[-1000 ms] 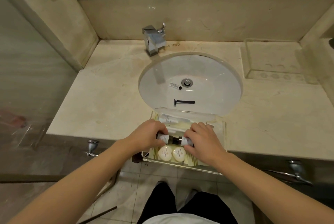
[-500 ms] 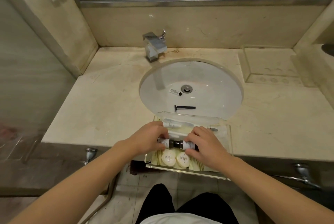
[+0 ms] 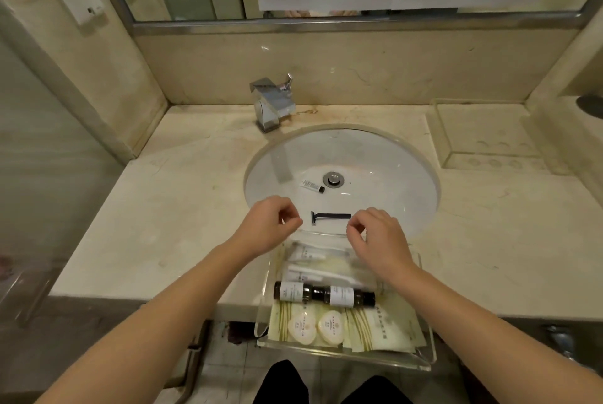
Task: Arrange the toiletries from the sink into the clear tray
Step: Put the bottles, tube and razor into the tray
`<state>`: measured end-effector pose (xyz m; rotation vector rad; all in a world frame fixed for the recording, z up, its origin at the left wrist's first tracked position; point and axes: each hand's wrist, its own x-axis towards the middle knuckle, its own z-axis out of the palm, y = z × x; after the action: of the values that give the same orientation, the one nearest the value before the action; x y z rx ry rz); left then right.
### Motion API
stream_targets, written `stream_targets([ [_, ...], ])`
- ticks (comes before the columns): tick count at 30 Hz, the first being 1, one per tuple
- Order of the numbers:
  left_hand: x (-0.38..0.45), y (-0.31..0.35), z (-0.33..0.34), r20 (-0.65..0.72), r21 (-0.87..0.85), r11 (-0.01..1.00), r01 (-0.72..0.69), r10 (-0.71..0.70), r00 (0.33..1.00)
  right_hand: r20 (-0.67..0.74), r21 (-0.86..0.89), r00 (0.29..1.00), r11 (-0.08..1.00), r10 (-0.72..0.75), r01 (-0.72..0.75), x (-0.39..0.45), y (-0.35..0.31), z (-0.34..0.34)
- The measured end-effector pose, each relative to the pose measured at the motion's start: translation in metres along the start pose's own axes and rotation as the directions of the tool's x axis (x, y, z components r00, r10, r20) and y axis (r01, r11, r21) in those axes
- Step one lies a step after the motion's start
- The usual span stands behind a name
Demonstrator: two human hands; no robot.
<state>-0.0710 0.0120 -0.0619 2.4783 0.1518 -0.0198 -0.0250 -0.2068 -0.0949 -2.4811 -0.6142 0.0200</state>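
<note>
Both hands lifted off the two bottles (image 3: 323,295), left hand (image 3: 267,227), right hand (image 3: 378,237), each grip loosely curled, empty, above razor (image 3: 330,217)

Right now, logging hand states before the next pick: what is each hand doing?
Left hand: empty, fingers loosely curled, above the sink's near edge.
Right hand: empty, fingers loosely curled, above the clear tray.

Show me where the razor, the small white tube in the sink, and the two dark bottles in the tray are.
razor (image 3: 331,217): head view, on the dark handle.
small white tube (image 3: 310,185): head view, on the white body.
dark bottles (image 3: 324,294): head view, where the two bottles meet.
</note>
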Motion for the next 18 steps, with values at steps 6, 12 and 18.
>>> stream_targets([
  [6,0.065,-0.018,0.003,-0.037,0.021,0.991,0.133,-0.132,0.991,0.199,-0.132,0.971,0.986,0.130,-0.105,0.054,0.008,0.007],
  [12,0.120,-0.048,0.023,0.072,0.160,0.970,0.180,-0.194,0.978,0.470,-0.093,0.854,0.975,0.221,-0.201,0.094,0.027,0.025],
  [18,0.156,-0.062,0.050,0.235,0.358,0.926,0.118,-0.212,0.949,0.678,-0.259,0.692,0.962,0.249,-0.093,0.118,0.047,0.049],
])
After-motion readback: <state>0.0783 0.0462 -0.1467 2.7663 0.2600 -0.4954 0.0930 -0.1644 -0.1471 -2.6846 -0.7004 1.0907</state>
